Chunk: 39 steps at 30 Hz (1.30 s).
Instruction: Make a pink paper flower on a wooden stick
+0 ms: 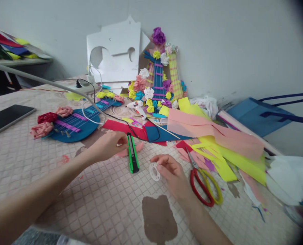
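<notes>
My right hand (173, 172) holds a small white spool (155, 171) by its edge, between thumb and fingers, just above the checked tabletop. To its left, my left hand (113, 144) has its fingers curled together in a pinch. Whatever they hold, if anything, is too small to make out. Right beside those fingers lies a green and black box cutter (132, 154). Scissors (201, 183) with one red and one yellow handle rest to the right of my right hand. A blue paper guitar (82, 122) trimmed with paper flowers lies beyond my left forearm.
A white glue gun (138, 108) with a black cord lies behind the cutter. Pink crepe paper (212, 131) and yellow strips pile up at right. Decorated guitars (159, 81) lean against the wall near a white foam board (113, 51). A phone (10, 117) lies far left.
</notes>
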Tool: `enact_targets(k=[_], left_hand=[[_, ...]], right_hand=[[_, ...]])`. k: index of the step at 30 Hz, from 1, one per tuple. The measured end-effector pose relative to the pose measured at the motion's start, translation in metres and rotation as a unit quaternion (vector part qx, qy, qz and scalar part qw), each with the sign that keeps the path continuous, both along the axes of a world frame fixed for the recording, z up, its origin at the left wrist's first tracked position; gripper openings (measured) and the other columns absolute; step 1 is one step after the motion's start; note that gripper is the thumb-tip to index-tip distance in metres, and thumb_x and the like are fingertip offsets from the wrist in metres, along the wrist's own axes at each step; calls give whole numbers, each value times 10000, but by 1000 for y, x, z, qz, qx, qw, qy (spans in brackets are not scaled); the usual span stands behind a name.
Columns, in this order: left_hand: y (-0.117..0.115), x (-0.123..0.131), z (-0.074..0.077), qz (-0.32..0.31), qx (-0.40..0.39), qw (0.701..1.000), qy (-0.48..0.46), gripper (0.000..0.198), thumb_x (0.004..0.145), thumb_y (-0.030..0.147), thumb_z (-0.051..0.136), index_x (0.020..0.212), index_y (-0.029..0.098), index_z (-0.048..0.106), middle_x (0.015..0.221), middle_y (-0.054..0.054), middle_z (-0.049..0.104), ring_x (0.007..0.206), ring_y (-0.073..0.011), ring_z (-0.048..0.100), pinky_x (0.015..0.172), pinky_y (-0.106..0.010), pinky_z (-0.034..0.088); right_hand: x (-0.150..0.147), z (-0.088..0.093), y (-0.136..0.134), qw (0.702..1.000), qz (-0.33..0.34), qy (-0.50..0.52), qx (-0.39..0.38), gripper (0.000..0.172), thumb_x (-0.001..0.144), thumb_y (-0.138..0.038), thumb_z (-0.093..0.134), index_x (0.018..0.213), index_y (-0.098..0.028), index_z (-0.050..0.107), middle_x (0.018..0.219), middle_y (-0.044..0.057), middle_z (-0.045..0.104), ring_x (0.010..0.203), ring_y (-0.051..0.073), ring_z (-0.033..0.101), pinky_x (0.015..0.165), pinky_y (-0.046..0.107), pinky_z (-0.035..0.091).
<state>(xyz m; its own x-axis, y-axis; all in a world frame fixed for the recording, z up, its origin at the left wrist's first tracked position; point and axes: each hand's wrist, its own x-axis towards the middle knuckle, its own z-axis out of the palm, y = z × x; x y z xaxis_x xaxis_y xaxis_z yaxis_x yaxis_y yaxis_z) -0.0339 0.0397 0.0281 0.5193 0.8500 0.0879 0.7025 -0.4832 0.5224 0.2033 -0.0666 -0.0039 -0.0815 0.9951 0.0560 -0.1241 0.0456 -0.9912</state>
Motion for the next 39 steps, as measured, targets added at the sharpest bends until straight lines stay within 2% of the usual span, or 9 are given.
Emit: enact_targets(k=[7, 12, 15, 17, 20, 23, 25, 33, 39], left_hand=[[1, 2, -3, 2, -46, 993, 107, 203, 798, 351, 486, 737, 178, 572, 706, -22, 634, 595, -150, 546, 509, -243, 314], [2, 6, -1, -11, -42, 992, 119, 201, 775, 339, 486, 674, 184, 566, 645, -13, 610, 554, -145, 528, 486, -247, 288], [2, 8, 0, -5, -35, 991, 127, 170, 754, 319, 499, 679, 181, 563, 682, -32, 631, 586, -164, 552, 500, -252, 308], [2, 9, 0, -1, -31, 991, 130, 154, 745, 309, 507, 686, 180, 565, 715, -42, 643, 616, -178, 570, 512, -255, 323], [1, 9, -3, 6, -25, 991, 131, 171, 754, 331, 508, 695, 181, 566, 712, -45, 643, 621, -187, 579, 516, -259, 334], [-1, 10, -9, 21, -14, 992, 126, 166, 758, 329, 509, 721, 179, 569, 745, -51, 647, 658, -193, 592, 548, -263, 362], [-2, 11, -14, 30, -3, 993, 118, 139, 756, 303, 508, 749, 179, 571, 802, -58, 651, 721, -199, 602, 589, -265, 386], [-6, 11, -26, 50, 23, 993, 101, 109, 778, 249, 493, 828, 182, 563, 872, -65, 631, 821, -213, 594, 661, -285, 413], [-7, 14, -23, 64, 14, 993, 102, 98, 775, 270, 520, 784, 186, 571, 848, -58, 637, 821, -215, 595, 665, -291, 419]], right_hand=[[-9, 5, 1, 999, 41, -4, -10, 102, 768, -279, 662, 765, -210, 587, 955, 31, 633, 835, 147, 564, 697, 262, 434], [-18, 15, 7, 987, 63, 79, -122, 164, 697, -282, 696, 698, -193, 558, 874, 24, 651, 697, 123, 562, 614, 244, 421], [-23, 19, 12, 984, 70, 70, -146, 180, 678, -282, 701, 688, -184, 550, 858, 30, 654, 659, 116, 557, 594, 241, 413], [-26, 23, 17, 989, 77, 24, -123, 158, 702, -282, 672, 706, -184, 547, 860, 33, 657, 680, 125, 566, 609, 250, 416], [-32, 32, 22, 986, 101, -134, -26, 67, 747, -224, 600, 718, -192, 549, 856, 21, 655, 763, 148, 580, 689, 285, 432], [-42, 41, 25, 941, 119, -304, 91, 106, 726, -109, 562, 681, -204, 546, 801, 1, 636, 863, 174, 559, 787, 325, 429], [-51, 42, 25, 910, 129, -368, 141, 170, 697, -45, 548, 659, -209, 526, 765, -4, 616, 901, 185, 535, 816, 331, 424], [-68, 25, 21, 851, 149, -457, 214, 253, 669, 21, 500, 651, -226, 449, 701, 0, 547, 1051, 220, 481, 961, 386, 381], [-60, 17, 17, 833, 126, -480, 243, 244, 719, 12, 458, 683, -229, 447, 747, 22, 527, 1018, 212, 495, 874, 341, 450]])
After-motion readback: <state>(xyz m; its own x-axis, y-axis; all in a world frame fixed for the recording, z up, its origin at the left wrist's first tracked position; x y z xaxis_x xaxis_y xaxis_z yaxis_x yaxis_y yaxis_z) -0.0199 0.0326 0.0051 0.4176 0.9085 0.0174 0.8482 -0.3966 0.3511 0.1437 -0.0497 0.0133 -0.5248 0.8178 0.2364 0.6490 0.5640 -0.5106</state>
